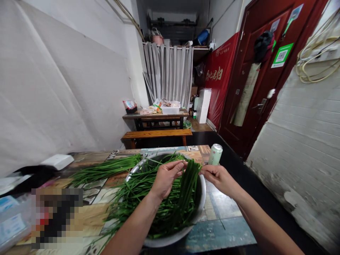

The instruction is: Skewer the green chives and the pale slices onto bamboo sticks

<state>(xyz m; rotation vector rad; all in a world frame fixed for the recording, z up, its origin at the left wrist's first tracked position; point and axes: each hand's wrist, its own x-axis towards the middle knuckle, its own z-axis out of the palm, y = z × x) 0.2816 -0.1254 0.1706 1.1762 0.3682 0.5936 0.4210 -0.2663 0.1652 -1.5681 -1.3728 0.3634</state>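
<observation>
Pinching chives (190, 177) between left hand (166, 179) and right hand (219, 177) — both closed; above the basin (202, 202).

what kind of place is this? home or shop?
Probably a small eatery's dining room used for food prep: a wooden table and bench set at the back, a red banner with yellow characters, and both hands sorting long green chives over a metal basin.

A basin (199, 209) sits on the near surface (225, 230), full of chives (170, 209). More chives (106, 169) lie on the surface to its left. A can (215, 154) stands just behind the basin at right. Beyond, a bench (156, 134) stands before a far table (155, 115)
</observation>
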